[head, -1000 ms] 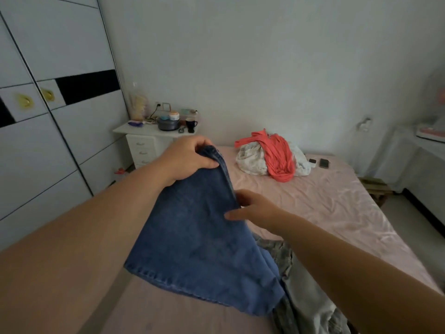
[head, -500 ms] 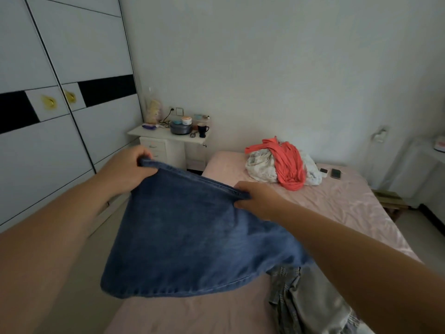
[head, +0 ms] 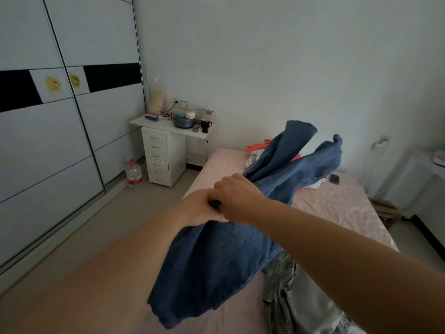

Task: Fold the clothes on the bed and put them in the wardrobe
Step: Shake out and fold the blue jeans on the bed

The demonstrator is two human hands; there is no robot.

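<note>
Head view, single frame. Both hands meet at centre frame, above the near left edge of the bed. Left hand and right hand are touching, fingers curled, each gripping the blue jeans at one bunched spot. A small dark piece of the fabric shows between the two hands.

Jeans: held in the air. One part hangs below the hands toward lower centre of the frame, over the bed's near end. The two legs fly out toward upper right, hems raised and blurred, above the middle of the bed.

Bed: pink sheet, runs from lower centre to right of centre. A grey checked garment lies crumpled on it at lower right, partly under the right forearm, with a plain grey garment just beside it. Behind the jeans legs, at the far end of the bed, an orange-red garment and a pale cloth are only partly visible. A dark phone lies on the sheet near them, right of centre.

Wardrobe: fills the left of the frame, white sliding doors with a black band, doors closed.

Upper centre-left: white drawer unit under a white worktop against the wall; on the worktop a grey pot and a dark mug close together. A water bottle with a red cap stands on the floor between wardrobe and drawer unit.
</note>
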